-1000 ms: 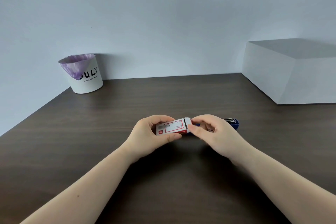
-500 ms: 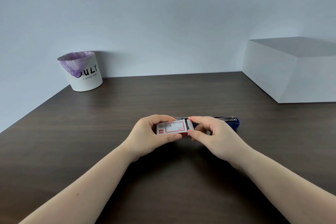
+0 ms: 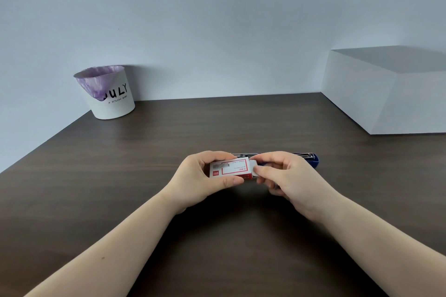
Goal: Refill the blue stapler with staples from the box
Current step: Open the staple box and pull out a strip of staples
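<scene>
A small white and red staple box (image 3: 230, 170) is held just above the dark wooden table (image 3: 144, 164), in the middle of the head view. My left hand (image 3: 200, 179) grips the box's left half, thumb along its near side. My right hand (image 3: 287, 179) pinches the white inner tray (image 3: 253, 169) that sticks out a little at the box's right end. Behind both hands lies the blue stapler (image 3: 312, 160), opened out flat; its metal staple channel and blue right tip show, the rest is hidden by my hands.
A white bin (image 3: 112, 94) with a purple liner and black lettering stands at the table's back left against the wall. A large white box (image 3: 388, 90) takes up the back right corner.
My hands and the box have stayed almost in place. My right thumb and finger have shifted onto the inner tray's end, and slightly less of the tray shows beyond the sleeve.
</scene>
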A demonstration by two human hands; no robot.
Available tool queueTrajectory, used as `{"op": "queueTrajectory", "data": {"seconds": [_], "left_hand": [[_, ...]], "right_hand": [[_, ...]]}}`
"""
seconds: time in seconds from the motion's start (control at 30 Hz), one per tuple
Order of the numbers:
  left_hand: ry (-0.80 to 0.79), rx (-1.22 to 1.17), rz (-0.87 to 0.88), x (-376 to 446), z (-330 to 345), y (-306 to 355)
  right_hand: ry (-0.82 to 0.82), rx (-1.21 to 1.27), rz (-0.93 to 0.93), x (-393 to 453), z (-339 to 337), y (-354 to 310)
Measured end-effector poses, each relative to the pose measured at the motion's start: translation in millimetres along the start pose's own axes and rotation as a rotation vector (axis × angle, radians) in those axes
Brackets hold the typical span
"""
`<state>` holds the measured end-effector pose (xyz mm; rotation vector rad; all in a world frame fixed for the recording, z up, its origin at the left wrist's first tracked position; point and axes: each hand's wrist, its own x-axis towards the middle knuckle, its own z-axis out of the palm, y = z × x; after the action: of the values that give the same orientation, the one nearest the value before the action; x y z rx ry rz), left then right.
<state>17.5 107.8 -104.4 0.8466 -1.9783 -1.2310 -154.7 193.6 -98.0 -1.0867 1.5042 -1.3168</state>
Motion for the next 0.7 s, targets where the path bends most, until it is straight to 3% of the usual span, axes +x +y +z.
{"op": "queueTrajectory", "data": {"seconds": [0.7], "left_hand": [[-0.016,0.057,0.025,0.4,0.0,-1.8]], "right_hand": [[0.066,-0.021,-0.004,-2.5,3.9,-2.5]]}}
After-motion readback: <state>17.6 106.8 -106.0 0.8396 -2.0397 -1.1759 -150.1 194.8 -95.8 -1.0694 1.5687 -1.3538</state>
